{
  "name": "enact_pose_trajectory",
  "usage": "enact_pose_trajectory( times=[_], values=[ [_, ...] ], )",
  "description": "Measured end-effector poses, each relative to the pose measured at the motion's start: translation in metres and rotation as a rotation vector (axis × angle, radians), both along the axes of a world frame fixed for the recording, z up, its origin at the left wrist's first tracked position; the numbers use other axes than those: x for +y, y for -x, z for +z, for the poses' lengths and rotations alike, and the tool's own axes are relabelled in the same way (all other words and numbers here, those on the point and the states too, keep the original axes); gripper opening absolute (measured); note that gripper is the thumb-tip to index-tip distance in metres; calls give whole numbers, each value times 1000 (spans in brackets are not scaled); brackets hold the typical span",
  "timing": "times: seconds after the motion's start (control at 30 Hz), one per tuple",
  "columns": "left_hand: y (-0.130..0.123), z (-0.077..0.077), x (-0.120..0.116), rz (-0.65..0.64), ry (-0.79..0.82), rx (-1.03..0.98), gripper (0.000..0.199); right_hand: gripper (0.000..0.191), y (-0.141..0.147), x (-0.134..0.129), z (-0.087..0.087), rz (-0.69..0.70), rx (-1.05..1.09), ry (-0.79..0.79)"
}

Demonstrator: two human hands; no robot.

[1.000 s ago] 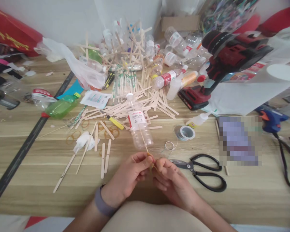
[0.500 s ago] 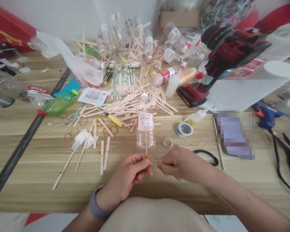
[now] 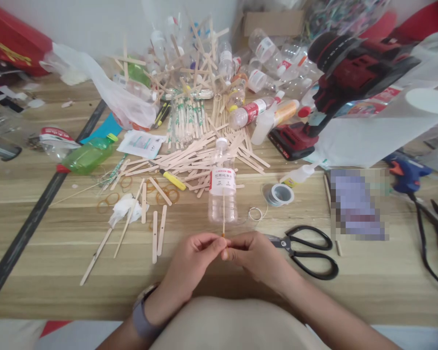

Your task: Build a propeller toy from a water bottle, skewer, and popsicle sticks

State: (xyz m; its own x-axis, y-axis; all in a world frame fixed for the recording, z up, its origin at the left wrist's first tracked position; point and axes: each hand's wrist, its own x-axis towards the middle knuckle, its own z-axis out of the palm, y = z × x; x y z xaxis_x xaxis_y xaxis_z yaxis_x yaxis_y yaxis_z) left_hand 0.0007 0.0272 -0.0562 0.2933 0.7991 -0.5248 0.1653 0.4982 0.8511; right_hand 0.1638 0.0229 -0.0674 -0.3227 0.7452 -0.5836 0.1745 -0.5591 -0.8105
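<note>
My left hand (image 3: pixel 204 250) pinches a thin wooden stick (image 3: pixel 224 214), which points away from me in front of the bottle. An amber rubber band (image 3: pixel 223 236) is wound round the stick just above my fingertips. My right hand (image 3: pixel 246 250) meets the left one there, thumb and forefinger closed on the band's end, most of which is hidden. Beyond the stick stands a clear plastic bottle (image 3: pixel 222 201) with a white cap and a red-and-white label. Black-handled scissors (image 3: pixel 292 248) lie beside my right hand.
Loose craft sticks (image 3: pixel 190 160) and a yellow utility knife (image 3: pixel 173 179) lie behind. A red cordless drill (image 3: pixel 336 82) stands at right, near a wire spool (image 3: pixel 281 194) and a blue glue gun (image 3: pixel 405 172). A green bottle (image 3: pixel 91 154) lies at left.
My right hand has moved left, from apart to touching my left fingertips at the stick. The scissors, mostly covered before, now show fully behind it. My left hand keeps its pinch.
</note>
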Motion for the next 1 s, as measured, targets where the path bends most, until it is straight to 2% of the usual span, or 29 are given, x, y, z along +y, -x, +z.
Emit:
enact_pose_trajectory(
  times=[0.17, 0.4, 0.63, 0.8, 0.9, 1.0],
  values=[
    [3, 6, -3, -144, -260, 254, 37, 40, 10, -1, -3, -144, 94, 65],
    [1, 6, -11, -166, -305, 194, 35, 33, 19, -8, -4, -326, 79, 48],
    [2, 7, -11, -165, -306, 269, 32, 30, 15, -9, 2, -255, 92, 4],
    [6, 19, -6, -291, -345, 398, 23, 36, 12, -11, 2, -227, 122, 35],
    [9, 27, -3, -304, -402, 485, 13, 39, 12, -13, -1, -222, 161, 89],
    [9, 31, -1, -312, -460, 435, 5, 39, 13, -15, -4, -204, 189, 106]
  ],
)
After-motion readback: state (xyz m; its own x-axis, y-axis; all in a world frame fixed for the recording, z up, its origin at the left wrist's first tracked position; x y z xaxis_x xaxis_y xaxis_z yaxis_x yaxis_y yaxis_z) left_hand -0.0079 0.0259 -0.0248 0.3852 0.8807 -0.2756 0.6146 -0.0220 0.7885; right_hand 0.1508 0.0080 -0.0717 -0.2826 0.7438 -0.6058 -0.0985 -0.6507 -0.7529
